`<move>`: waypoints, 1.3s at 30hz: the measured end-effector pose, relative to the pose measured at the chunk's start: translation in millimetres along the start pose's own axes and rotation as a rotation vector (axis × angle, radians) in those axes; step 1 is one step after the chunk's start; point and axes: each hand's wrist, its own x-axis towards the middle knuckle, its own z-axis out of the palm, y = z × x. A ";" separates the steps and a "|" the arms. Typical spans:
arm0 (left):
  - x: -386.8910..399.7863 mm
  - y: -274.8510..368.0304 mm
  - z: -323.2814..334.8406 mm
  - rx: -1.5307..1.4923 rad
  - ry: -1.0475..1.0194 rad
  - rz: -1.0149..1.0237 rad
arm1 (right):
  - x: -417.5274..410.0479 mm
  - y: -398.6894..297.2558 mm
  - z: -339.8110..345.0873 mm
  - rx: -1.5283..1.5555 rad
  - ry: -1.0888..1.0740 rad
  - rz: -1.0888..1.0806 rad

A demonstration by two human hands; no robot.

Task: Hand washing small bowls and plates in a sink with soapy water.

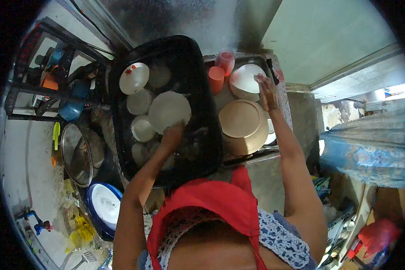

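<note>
My left hand [173, 135] is at the lower edge of a round pale dish [169, 111] in a large black tub [209, 135]; its fingertips are hidden. Several other round dishes lie in the tub, among them a white bowl with red bits [134, 78] at the upper left. My right hand [267, 90] touches the right side of an upturned white bowl [247, 78] on a tray, with its fingers extended. A large beige basin [243, 126] lies upside down nearer to me. Two red cups, one of them [216, 80], stand between the tub and the white bowl.
A dark rack [54, 91] with a blue container stands at the left. Below it are a round metal-rimmed lid [77, 155] and a blue-rimmed white basin [104, 205]. A wall rises behind the tub, and a blue curtain [371, 148] hangs at the right.
</note>
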 end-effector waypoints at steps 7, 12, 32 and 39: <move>-10.3 -10.3 -9.6 -0.206 0.155 0.031 | -3.6 -15.5 -1.2 -0.190 -0.203 -0.092; 4.8 -29.1 -11.5 -0.228 0.164 -0.003 | 3.5 2.9 -21.8 0.015 -0.322 0.096; -10.9 -23.3 -23.2 -0.633 0.115 -0.192 | 61.9 -252.3 88.7 1.026 -0.887 0.767; 7.7 -53.8 0.5 -0.123 0.234 -0.446 | 39.0 -238.8 161.1 1.131 -0.814 1.132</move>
